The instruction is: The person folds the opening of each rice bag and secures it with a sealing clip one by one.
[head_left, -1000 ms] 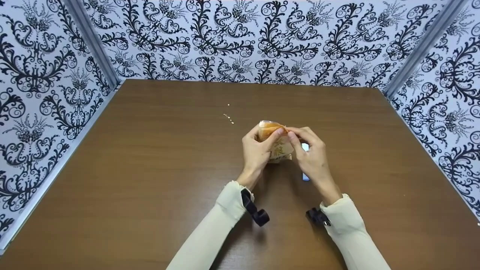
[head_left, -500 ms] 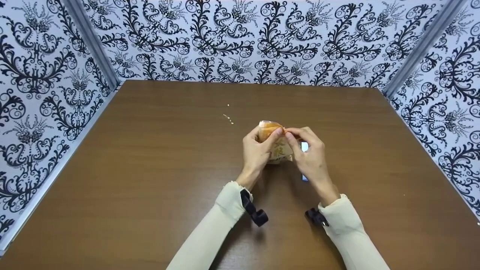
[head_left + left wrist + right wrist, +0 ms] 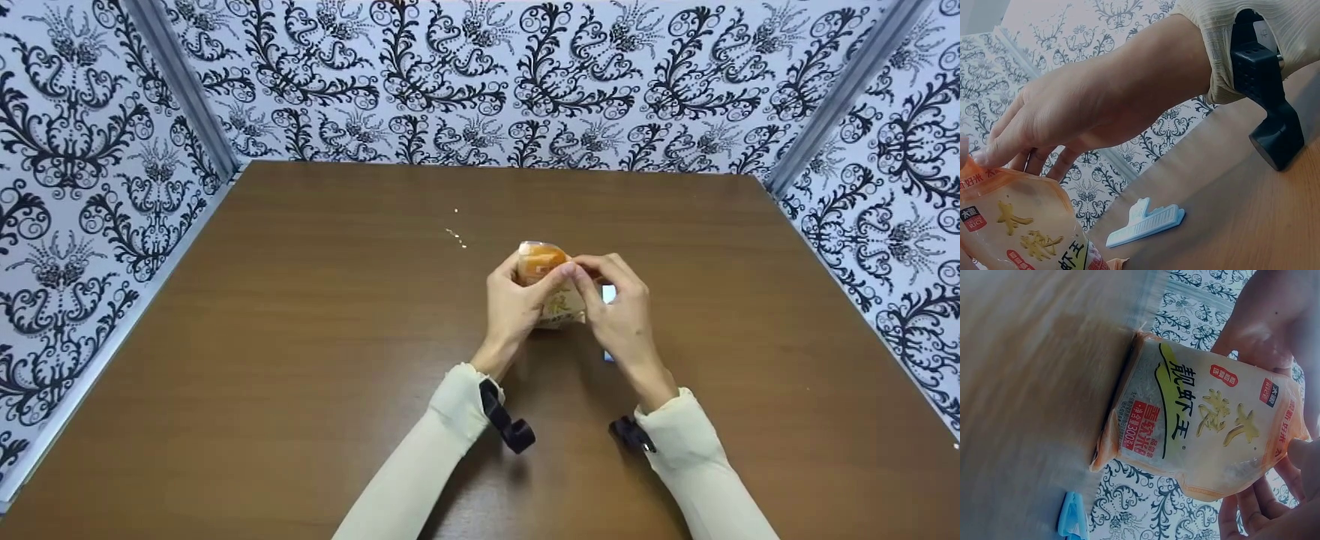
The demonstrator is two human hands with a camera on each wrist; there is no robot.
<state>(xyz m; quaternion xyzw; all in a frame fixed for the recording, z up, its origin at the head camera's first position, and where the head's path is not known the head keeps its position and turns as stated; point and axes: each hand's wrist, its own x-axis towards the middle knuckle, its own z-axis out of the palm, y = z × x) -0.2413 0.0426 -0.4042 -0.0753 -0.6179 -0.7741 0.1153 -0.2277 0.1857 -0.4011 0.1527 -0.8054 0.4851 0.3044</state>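
A small plastic rice bag (image 3: 541, 259), cream with orange edges and gold and black lettering, is upright between both hands, its bottom end right at the tabletop in the right wrist view. My left hand (image 3: 514, 304) grips the bag's upper left part, thumb over the top edge. With thumb and fingertips, my right hand (image 3: 628, 307) pinches the orange top edge at its right side. In the head view the two thumb tips meet there. Behind the right hand lies a light blue bag clip (image 3: 1145, 223) on the table.
Several pale grains (image 3: 456, 237) are scattered on the brown wooden table (image 3: 315, 300), left of and beyond the bag. Patterned black-and-white walls (image 3: 480, 82) enclose the table's back and sides. Each wrist carries a black camera mount (image 3: 517, 433).
My left thumb has slid rightward along the bag's top edge to the right thumb, and more of the orange front shows. The right hand has barely moved.
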